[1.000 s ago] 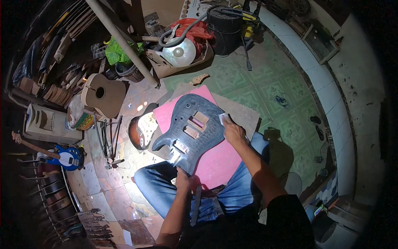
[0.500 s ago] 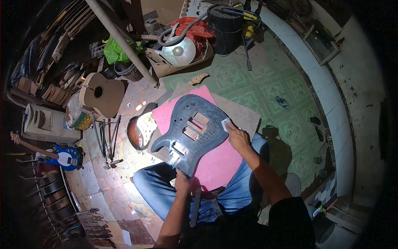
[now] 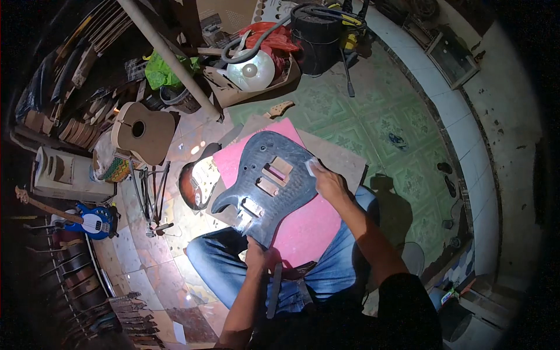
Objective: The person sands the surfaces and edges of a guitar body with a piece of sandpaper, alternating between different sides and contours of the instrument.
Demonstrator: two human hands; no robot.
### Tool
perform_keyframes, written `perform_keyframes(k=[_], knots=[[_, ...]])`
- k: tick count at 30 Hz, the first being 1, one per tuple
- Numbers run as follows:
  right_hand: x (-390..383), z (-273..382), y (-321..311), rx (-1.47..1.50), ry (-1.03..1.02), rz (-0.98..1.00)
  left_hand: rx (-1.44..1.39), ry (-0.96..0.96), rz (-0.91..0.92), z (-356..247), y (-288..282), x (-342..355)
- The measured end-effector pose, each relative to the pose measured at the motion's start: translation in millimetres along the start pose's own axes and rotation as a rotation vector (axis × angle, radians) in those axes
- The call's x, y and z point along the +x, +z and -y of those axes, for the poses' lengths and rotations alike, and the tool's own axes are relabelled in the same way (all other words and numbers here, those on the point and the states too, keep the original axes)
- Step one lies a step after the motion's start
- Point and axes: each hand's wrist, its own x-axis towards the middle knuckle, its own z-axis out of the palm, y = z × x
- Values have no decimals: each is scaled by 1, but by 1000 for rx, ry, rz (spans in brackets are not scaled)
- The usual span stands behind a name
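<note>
A dark grey electric guitar body [image 3: 296, 197] with routed cavities and a few round holes lies tilted across a pink board [image 3: 304, 232] over my lap. My left hand [image 3: 255, 255] is closed round its near end, by the neck pocket. At the far right edge of the body, my right hand [image 3: 328, 183] presses a small whitish sheet [image 3: 310, 167] against the surface. The sheet looks like folded sandpaper, mostly covered by the fingers. Bare wood shows in the cavities, and the upper face has a mottled, scuffed look.
Beneath the pink board is a brown board [image 3: 349, 164]. A sunburst guitar body [image 3: 188, 185] with a pale pickguard lies left of it. Farther off are an acoustic guitar body [image 3: 153, 129], a blue electric bass [image 3: 100, 220], a black bucket [image 3: 315, 44] and a guitar headstock [image 3: 280, 109].
My right hand has slid slightly left and up along the edge of the guitar body with the whitish sheet. The left hand keeps its hold, and the body has barely shifted.
</note>
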Motion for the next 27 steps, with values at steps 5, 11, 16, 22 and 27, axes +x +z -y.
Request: perform_keyframes(k=[5,11,16,22,27], knots=[[17,7,6,-55,-7,30,-4,13,-15,21,9,11],[-59,14,12,-37,183,149,23,59,-53,10,4,3],[-90,49,32,-48,63,141,23,107,-62,15,6,10],[-83,48,48,-3,148,-113,27,120,-84,16,5,8],[-132,85,131,6,77,218,33,120,-20,-9,-1,-6]])
